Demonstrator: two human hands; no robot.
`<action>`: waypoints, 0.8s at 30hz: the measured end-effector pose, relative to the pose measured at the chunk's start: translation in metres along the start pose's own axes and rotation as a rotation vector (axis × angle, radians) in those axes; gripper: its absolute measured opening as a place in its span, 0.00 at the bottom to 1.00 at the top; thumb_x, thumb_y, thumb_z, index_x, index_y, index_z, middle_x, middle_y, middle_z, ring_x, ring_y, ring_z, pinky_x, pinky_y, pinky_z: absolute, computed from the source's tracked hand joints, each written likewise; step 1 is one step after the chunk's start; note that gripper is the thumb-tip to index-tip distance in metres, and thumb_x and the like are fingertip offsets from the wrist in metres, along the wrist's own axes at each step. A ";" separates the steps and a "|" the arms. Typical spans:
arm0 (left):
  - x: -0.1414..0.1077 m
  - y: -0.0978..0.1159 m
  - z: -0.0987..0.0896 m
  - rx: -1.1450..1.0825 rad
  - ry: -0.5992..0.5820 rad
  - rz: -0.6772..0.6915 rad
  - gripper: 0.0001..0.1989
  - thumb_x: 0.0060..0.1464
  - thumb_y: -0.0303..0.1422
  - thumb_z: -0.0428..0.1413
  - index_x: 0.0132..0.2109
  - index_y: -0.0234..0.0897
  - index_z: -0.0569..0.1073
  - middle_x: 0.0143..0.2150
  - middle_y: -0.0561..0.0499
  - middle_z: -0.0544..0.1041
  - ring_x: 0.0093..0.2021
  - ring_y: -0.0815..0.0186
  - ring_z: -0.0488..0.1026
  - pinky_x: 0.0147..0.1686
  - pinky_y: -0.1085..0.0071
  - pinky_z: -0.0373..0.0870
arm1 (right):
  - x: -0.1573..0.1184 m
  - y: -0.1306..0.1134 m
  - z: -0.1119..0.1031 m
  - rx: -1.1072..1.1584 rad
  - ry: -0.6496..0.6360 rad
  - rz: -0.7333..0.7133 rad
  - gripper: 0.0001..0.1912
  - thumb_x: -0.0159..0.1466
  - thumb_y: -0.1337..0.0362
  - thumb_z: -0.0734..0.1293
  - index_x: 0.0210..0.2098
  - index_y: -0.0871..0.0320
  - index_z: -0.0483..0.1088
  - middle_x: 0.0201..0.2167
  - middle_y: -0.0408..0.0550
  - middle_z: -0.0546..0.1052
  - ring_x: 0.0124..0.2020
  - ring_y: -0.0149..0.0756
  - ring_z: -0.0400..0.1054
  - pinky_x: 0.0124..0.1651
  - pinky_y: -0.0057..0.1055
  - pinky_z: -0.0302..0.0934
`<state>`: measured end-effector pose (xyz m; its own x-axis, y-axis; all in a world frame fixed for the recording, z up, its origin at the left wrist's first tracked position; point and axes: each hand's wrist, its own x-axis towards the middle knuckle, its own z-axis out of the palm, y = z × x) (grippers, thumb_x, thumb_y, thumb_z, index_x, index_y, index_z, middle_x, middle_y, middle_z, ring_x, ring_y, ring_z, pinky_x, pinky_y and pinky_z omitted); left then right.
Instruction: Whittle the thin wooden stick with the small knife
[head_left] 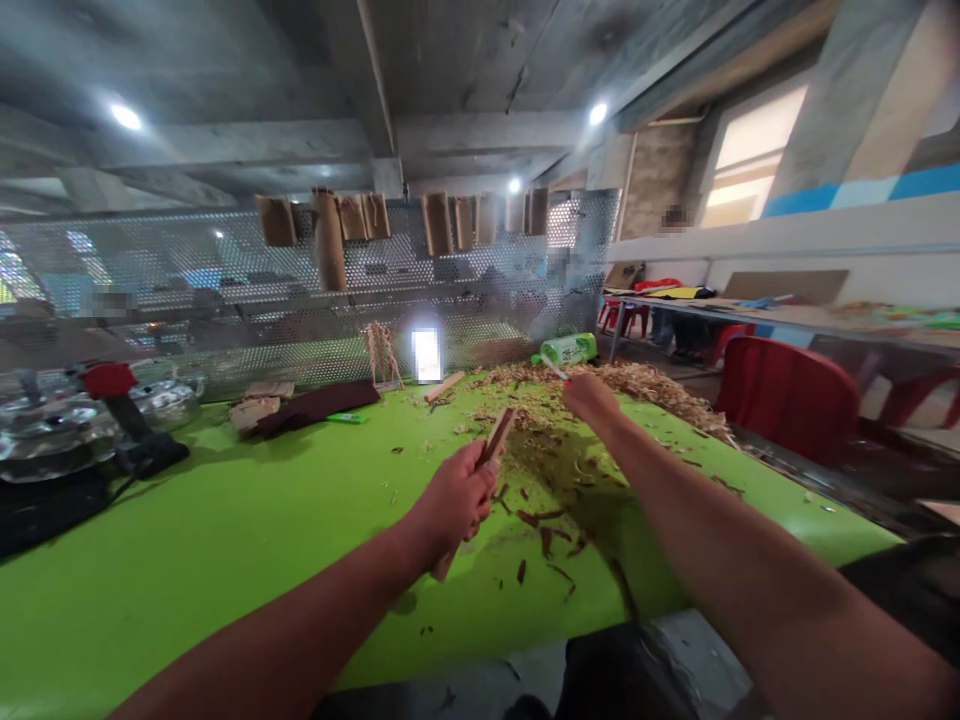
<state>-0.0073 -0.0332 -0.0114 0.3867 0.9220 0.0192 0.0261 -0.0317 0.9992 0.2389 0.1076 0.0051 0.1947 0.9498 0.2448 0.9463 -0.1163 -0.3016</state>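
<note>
Left hand (454, 497) closed around a flat brown wooden stick (499, 435); right hand (592, 398) curled shut on a small pale-bladed knife (556, 368), above curly wood shavings (637, 385) on a bright green worktop (225, 570).

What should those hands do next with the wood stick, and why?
Probably the right hand should bring its small pointed tool over to the wooden stick in the left hand. The hands are apart now, and the wood shavings on the green table suggest shaving.
</note>
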 end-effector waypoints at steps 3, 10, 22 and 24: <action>0.011 -0.008 -0.006 -0.057 0.062 0.022 0.09 0.61 0.35 0.50 0.47 0.37 0.66 0.24 0.60 0.63 0.16 0.77 0.56 0.14 0.80 0.56 | 0.005 0.004 0.004 0.072 0.062 0.080 0.21 0.66 0.64 0.57 0.48 0.66 0.76 0.39 0.64 0.79 0.38 0.45 0.74 0.35 0.30 0.59; 0.033 -0.010 -0.028 -0.114 0.241 -0.007 0.02 0.59 0.30 0.49 0.40 0.37 0.64 0.28 0.57 0.67 0.16 0.77 0.58 0.13 0.80 0.57 | -0.047 -0.074 0.035 0.062 0.033 -0.381 0.15 0.62 0.62 0.61 0.40 0.56 0.78 0.35 0.52 0.81 0.33 0.37 0.71 0.32 0.27 0.53; 0.024 -0.001 -0.018 -0.022 0.183 -0.047 0.07 0.63 0.35 0.48 0.36 0.39 0.61 0.24 0.61 0.60 0.14 0.79 0.51 0.11 0.81 0.47 | -0.066 -0.080 0.033 -0.119 0.024 -0.457 0.17 0.65 0.62 0.57 0.41 0.55 0.77 0.35 0.55 0.80 0.35 0.39 0.74 0.35 0.28 0.57; 0.023 0.002 -0.018 -0.017 0.183 -0.050 0.06 0.63 0.35 0.48 0.37 0.39 0.61 0.24 0.61 0.59 0.15 0.79 0.51 0.12 0.81 0.48 | -0.064 -0.082 0.035 -0.126 0.047 -0.461 0.17 0.66 0.61 0.57 0.40 0.57 0.77 0.35 0.56 0.80 0.35 0.40 0.74 0.36 0.29 0.59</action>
<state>-0.0146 -0.0056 -0.0078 0.2115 0.9770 -0.0257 0.0252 0.0209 0.9995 0.1397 0.0662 -0.0183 -0.2437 0.8970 0.3687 0.9602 0.2767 -0.0384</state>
